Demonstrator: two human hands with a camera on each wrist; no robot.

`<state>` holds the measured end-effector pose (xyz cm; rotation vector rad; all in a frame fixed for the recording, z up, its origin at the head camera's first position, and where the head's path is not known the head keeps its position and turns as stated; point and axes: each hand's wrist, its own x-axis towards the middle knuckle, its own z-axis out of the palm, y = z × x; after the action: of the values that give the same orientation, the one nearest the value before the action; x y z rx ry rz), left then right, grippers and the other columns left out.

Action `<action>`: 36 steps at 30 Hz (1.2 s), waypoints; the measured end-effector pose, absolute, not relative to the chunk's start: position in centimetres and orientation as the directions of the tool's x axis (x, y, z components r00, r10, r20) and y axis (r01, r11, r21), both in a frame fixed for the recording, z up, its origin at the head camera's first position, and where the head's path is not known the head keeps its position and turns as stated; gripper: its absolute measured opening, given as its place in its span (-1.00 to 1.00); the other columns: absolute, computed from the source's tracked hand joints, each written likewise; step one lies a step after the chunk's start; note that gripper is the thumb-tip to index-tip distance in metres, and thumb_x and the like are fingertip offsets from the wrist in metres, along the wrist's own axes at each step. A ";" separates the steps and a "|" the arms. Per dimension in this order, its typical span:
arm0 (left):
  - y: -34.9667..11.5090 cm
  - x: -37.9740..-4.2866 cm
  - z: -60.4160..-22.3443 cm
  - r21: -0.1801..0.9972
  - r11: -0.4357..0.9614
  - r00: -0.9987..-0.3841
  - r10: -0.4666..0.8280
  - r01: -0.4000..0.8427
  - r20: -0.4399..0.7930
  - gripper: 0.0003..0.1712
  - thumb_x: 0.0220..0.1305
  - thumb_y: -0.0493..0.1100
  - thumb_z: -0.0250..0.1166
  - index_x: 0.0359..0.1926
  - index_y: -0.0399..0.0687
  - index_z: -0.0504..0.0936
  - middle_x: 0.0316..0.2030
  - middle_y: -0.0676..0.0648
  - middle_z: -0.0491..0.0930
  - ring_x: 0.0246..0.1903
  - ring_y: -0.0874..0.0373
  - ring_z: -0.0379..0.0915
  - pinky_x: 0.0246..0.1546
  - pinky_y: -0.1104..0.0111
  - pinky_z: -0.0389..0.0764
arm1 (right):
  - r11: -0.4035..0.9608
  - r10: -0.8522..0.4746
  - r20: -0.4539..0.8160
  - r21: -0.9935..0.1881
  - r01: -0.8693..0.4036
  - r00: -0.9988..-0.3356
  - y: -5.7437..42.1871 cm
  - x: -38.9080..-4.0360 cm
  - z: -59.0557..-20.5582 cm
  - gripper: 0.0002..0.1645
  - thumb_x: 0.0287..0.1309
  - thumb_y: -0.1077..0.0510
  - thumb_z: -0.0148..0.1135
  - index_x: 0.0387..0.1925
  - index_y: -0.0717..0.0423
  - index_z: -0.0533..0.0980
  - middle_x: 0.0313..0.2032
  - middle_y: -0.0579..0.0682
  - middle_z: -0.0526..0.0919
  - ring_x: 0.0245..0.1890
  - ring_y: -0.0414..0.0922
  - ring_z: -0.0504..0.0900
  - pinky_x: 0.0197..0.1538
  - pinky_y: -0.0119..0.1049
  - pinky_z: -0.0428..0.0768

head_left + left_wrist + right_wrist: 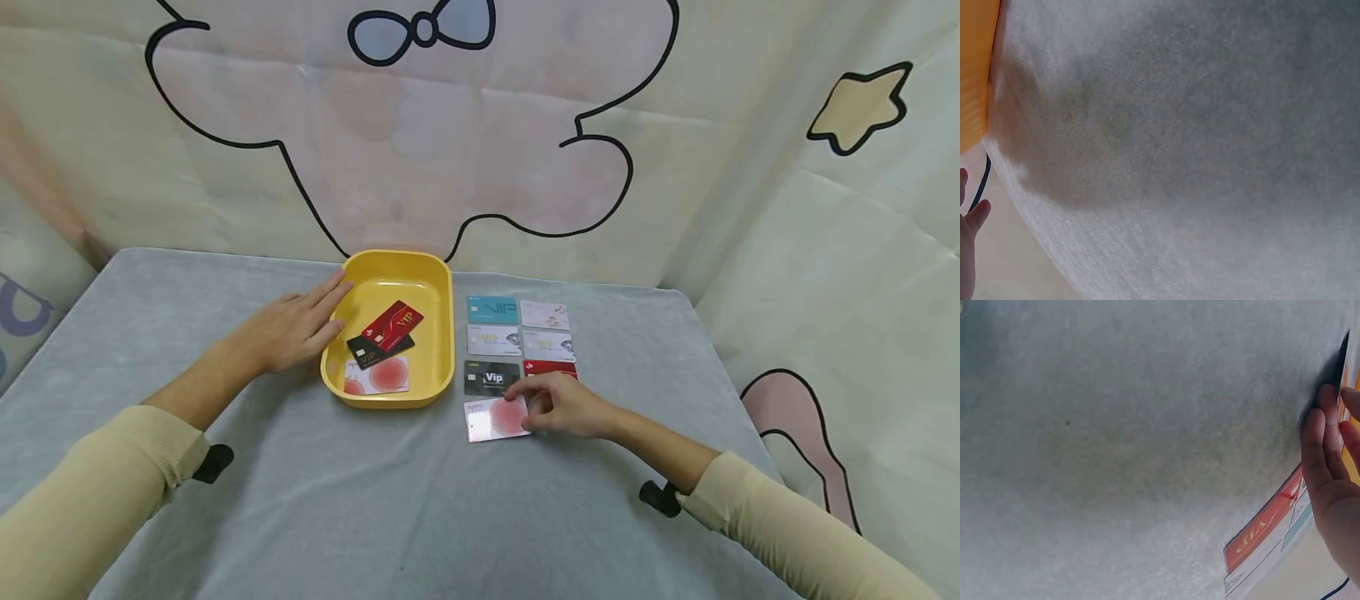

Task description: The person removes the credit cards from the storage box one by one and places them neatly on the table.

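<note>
Left sleeve (97, 500) and right sleeve (810, 533) nearest camera. Right hand (566, 407) pinches pink-and-white card (493, 419) by right end, just nearside of laid-out cards (492, 340). Card's long axis runs roughly left-right, free end toward left. Yellow tray (397, 402) lies left, slightly farther, apart from card. Left hand (283, 333), fingers extended, grasps nothing, touches tray's left rim; right hand nearer card.

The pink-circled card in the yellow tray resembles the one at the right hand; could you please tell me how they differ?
The tray card lies inside the yellow tray; the held card is outside it. The right hand pinches the held card's edge; no hand touches the tray card. A black card overlaps the tray card; no card overlaps the held card. Both are white with a pink circle.
</note>
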<state>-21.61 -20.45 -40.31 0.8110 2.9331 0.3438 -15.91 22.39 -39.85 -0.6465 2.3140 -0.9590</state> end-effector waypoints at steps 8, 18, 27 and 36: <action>-20.4 -21.5 -40.3 0.239 0.837 -0.861 0.509 0.492 -0.011 -0.22 0.51 0.06 -0.03 0.57 -0.16 -0.04 0.56 -0.21 -0.13 0.46 -0.19 0.04 0.30 -0.18 0.23 | 0.660 -0.626 -0.286 -0.689 -0.299 -0.725 22.3 -16.0 -39.9 -0.58 0.13 0.18 0.44 0.06 0.04 0.62 -0.43 -0.11 0.58 -0.43 -0.16 0.56 -0.33 -0.38 0.58; -20.4 -21.7 -40.4 0.243 0.842 -0.865 0.501 0.482 -0.020 -0.21 0.51 0.07 -0.04 0.57 -0.15 -0.05 0.57 -0.20 -0.15 0.47 -0.18 0.02 0.31 -0.17 0.22 | 0.648 -0.652 -0.242 -0.670 -0.362 -0.719 22.3 -16.8 -39.3 -0.63 0.22 0.17 0.36 0.06 0.16 0.61 -0.46 -0.11 0.55 -0.41 -0.17 0.51 -0.34 -0.40 0.49; -20.4 -21.7 -40.2 0.239 0.846 -0.868 0.496 0.477 -0.023 -0.22 0.49 0.06 -0.02 0.56 -0.18 0.00 0.56 -0.23 -0.11 0.45 -0.21 0.06 0.29 -0.18 0.25 | 0.638 -0.551 -0.109 -0.695 -0.333 -0.828 19.4 -19.6 -36.5 -0.64 0.24 0.22 0.32 0.05 0.26 0.59 -0.30 0.00 0.61 -0.31 -0.07 0.58 -0.20 -0.31 0.64; -20.3 -21.5 -40.1 0.241 0.846 -0.869 0.494 0.476 -0.016 -0.23 0.49 0.05 -0.01 0.55 -0.19 0.02 0.55 -0.24 -0.10 0.43 -0.22 0.10 0.29 -0.18 0.25 | 0.541 -0.530 -0.064 -0.794 -0.278 -0.846 15.3 -22.2 -34.1 -0.50 0.32 0.10 0.28 0.25 0.13 0.48 0.11 0.12 0.59 0.03 -0.04 0.63 0.07 -0.20 0.62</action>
<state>-21.51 -20.32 -40.11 0.7747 2.9439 0.3541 -22.23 15.29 -34.05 -0.6713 2.4837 -1.2018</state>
